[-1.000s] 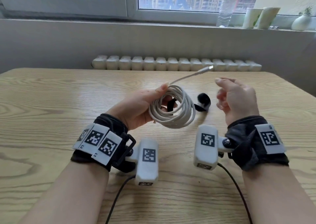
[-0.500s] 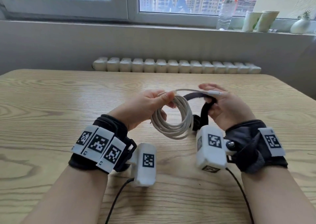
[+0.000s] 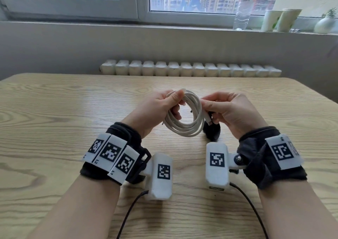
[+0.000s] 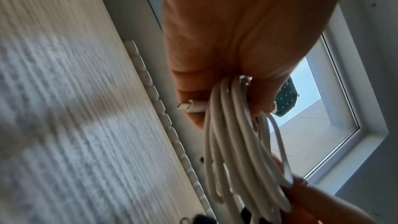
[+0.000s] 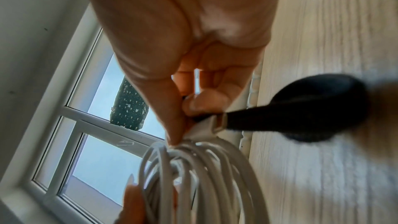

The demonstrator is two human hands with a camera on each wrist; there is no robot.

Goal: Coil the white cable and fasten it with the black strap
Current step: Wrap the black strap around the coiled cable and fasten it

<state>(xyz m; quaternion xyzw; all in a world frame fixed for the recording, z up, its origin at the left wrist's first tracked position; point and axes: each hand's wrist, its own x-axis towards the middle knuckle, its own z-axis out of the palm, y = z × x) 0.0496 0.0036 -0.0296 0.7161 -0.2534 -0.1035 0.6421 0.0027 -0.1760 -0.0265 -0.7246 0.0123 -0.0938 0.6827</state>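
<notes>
The white cable [image 3: 184,127] is wound into a ring of several loops and held upright above the wooden table [image 3: 54,110]. My left hand [image 3: 165,103] grips the ring's upper left side, thumb over the strands; in the left wrist view the coil [image 4: 234,142] hangs from its fingers beside one plug. My right hand [image 3: 217,104] pinches the ring's right side together with the other plug end [image 5: 210,128] and the black strap [image 5: 312,108]. The strap [image 3: 212,131] hangs below that hand in a loop, partly hidden by it.
A white radiator [image 3: 190,68] runs behind the table's far edge. On the windowsill at the back right stand a clear bottle [image 3: 242,14], two pale cups [image 3: 281,19] and a small white vase [image 3: 324,25]. Black leads trail from both wrist cameras toward me.
My right hand brought the free plug end down onto the coil's right side and now pinches it with the strap. The coil moved slightly up and away from me.
</notes>
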